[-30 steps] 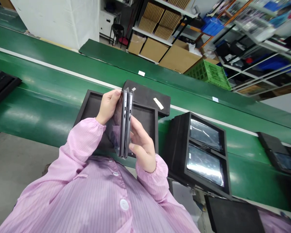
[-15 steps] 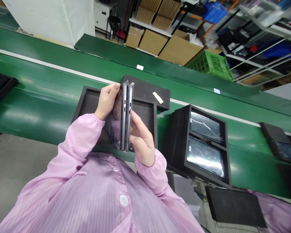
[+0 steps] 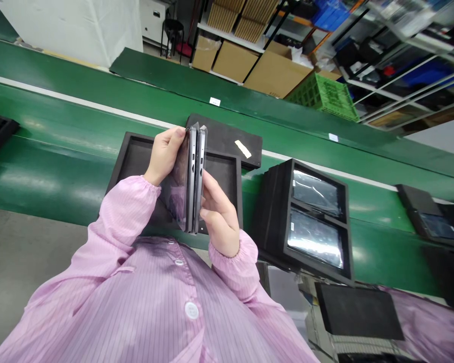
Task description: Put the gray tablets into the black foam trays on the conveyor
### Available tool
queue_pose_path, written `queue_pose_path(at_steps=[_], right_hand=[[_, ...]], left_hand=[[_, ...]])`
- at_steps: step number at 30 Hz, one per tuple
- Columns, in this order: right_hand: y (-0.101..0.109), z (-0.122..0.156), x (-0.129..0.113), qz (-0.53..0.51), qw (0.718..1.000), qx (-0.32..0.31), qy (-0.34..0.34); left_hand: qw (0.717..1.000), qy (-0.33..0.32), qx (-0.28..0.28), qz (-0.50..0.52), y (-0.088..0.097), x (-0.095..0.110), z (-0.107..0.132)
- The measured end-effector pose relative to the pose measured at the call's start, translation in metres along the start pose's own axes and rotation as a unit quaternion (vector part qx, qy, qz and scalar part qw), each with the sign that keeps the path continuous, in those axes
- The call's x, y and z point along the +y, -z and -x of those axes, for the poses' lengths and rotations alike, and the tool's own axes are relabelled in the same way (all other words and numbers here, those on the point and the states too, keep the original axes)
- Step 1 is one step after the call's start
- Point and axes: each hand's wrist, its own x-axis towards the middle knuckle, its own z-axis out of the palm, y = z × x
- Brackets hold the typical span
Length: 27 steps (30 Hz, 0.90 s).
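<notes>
I hold two thin grey tablets [image 3: 194, 176] upright and edge-on, pressed side by side, in front of my chest. My left hand [image 3: 165, 154] grips the left tablet from the left, fingers curled over its top edge. My right hand [image 3: 218, 219] holds the right tablet lower down, thumb and fingers closed on it. Small ports show along both edges. Below the tablets lies an empty black foam tray [image 3: 136, 151] on the green conveyor belt [image 3: 60, 146].
A black foam lid with a tape strip [image 3: 230, 138] lies behind the tray. A stack of black trays holding wrapped tablets [image 3: 314, 217] stands to the right. More trays [image 3: 427, 222] lie further right and at the far left. Shelves, cardboard boxes and a green crate [image 3: 325, 98] stand beyond.
The view has shifted slightly, so everything sits a little higher and further left. My hands keep the same grip on the two tablets.
</notes>
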Motion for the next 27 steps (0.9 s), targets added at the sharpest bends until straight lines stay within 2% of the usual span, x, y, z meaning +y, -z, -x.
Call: queue_pose_path(at_steps=[17, 27], right_hand=[[0.008, 0.004, 0.007, 0.037, 0.999, 0.028, -0.005], [0.01, 0.005, 0.005, 0.011, 0.999, 0.008, 0.032]], left_hand=[[0.998, -0.039, -0.017, -0.042, -0.01, -0.002, -0.004], [0.991, -0.093, 0.01, -0.093, 0.003, -0.002, 0.012]])
